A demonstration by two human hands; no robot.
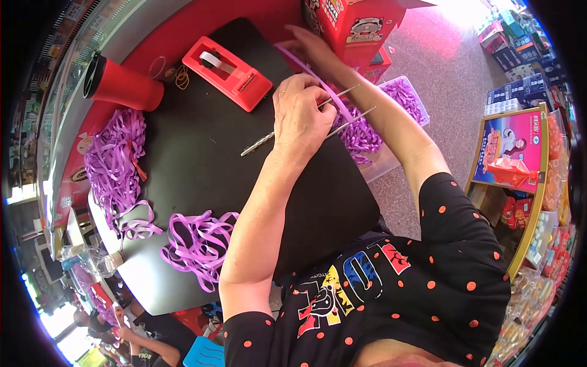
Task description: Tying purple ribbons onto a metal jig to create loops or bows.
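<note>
My left hand [301, 113] is closed round a pair of thin metal sticks [260, 143], over the black tabletop [183, 165]. Their two far ends stick out apart, past the fingers. A purple ribbon [333, 92] runs between these ends and stretches up to my right hand [309, 52]. That hand reaches beyond the table's far right edge, beside a red box, and has hold of the ribbon; some fingers are stretched out and its grip is partly hidden. Below the sticks, a clear plastic tub [382, 165] holds many tightly folded or curled purple ribbon pieces [361, 136].
A red tape dispenser [254, 92] and a red tumbler [131, 85] stand on the table, near rubber bands [182, 77]. Loose purple ribbon [116, 165] lies heaped at the left, with another bunch [199, 244] nearer. Red boxes [354, 30] stand far right. Another person [153, 342] sits lower left.
</note>
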